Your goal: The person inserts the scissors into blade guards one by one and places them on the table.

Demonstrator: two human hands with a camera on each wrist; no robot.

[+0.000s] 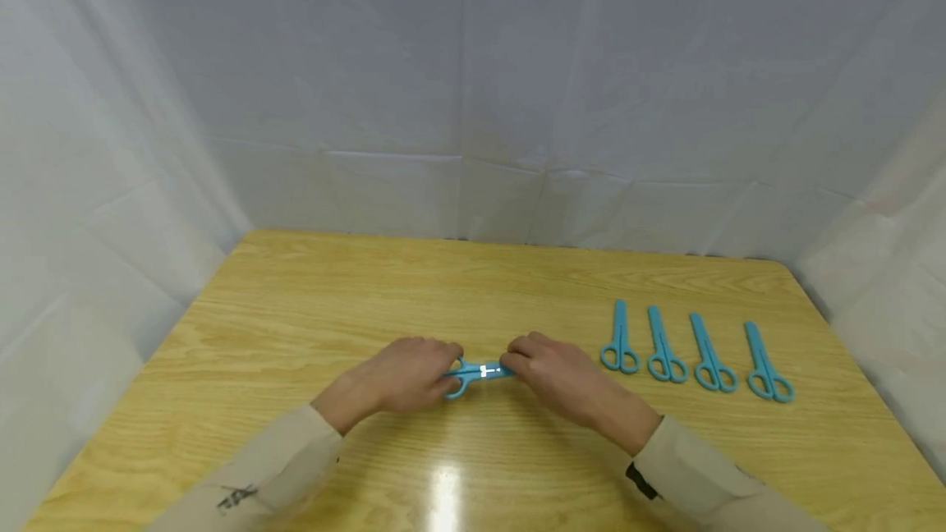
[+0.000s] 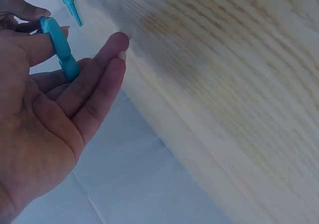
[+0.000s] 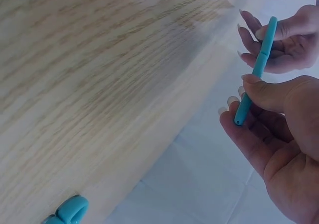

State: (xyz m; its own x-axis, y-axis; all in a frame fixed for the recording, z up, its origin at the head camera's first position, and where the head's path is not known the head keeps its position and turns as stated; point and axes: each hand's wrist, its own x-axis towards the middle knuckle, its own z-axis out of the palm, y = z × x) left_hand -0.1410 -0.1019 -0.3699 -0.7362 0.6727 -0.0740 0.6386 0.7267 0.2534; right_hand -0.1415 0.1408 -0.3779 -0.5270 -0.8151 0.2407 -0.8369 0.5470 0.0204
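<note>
Between my two hands a pair of blue scissors (image 1: 476, 371) is held level above the table, handles to the left and blades to the right. My left hand (image 1: 414, 373) holds the handle loops, its thumb in one loop in the left wrist view. With thumb and fingers my right hand (image 1: 557, 372) pinches the blade end, which shows as a thin blue bar (image 3: 261, 59) in the right wrist view. A bright glare lies on the scissors near the pivot. The tip is partly hidden by my right fingers.
Several more blue scissors (image 1: 663, 351) lie in a row on the right of the wooden table (image 1: 332, 286), handles towards me. A pale sheet (image 1: 458, 89) hangs behind the table's far edge, and others hang at both sides.
</note>
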